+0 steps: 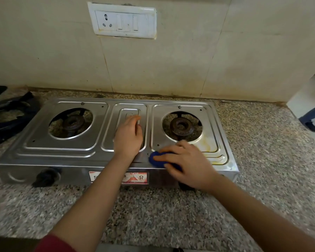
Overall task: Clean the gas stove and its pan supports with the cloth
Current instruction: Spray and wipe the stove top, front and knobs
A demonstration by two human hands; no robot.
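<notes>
A two-burner stainless steel gas stove (62, 151) sits on the granite counter with both burners bare. Its black pan supports (9, 113) lie stacked on the counter to the left of it. My left hand (128, 136) rests flat on the stove's middle panel, fingers fairly straight. My right hand (186, 163) presses a bunched blue cloth (155, 158) onto the stove's front edge, just below the right burner (181, 126); the fingers curl over the cloth and hide most of it. Yellowish stains show on the steel at the front right corner.
The speckled granite counter (153, 211) runs in front of and beside the stove. A tiled wall with a white switch and socket plate (122, 20) stands behind. A black knob (46, 176) sticks out from the stove's front. A person's leg and shoe (311, 119) show at the right.
</notes>
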